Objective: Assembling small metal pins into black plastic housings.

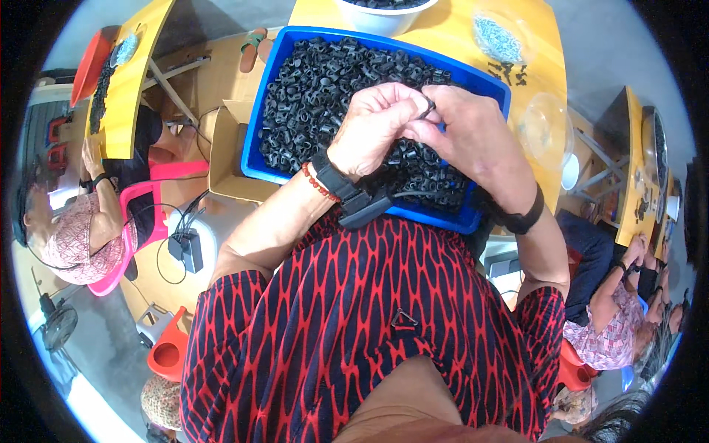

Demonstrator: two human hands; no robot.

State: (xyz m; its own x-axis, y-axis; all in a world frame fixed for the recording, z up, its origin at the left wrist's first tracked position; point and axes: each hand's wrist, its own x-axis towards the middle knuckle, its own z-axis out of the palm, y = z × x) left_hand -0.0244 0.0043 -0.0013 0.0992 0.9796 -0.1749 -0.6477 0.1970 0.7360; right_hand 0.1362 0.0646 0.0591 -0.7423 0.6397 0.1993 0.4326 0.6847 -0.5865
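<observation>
**Here, two hands meet on one small black part above the blue bin**

From far off, I look down through the head camera. The blue bin (458, 220) is full of little black pieces (317, 96). Over it, the left hand (375, 125) pinches a small black part (427, 111) between thumb and finger. The right hand (473, 133) comes in from the other side, its fingers bent close to the part. They cover too much, so I cannot tell if they grip it too.

I see a dark strap (330, 171) and red beads (322, 184) on the left wrist, and a black band (524, 216) on the right wrist.

The bin touches a yellow table (450, 26). Past the bin's far side is a white bowl (384, 22) with more black bits. To the right of the bin is a see-through bowl (543, 129). Farther up on that side, I spot pale blue bits (498, 39). An open cardboard box (225, 166) is just left of the bin.
</observation>
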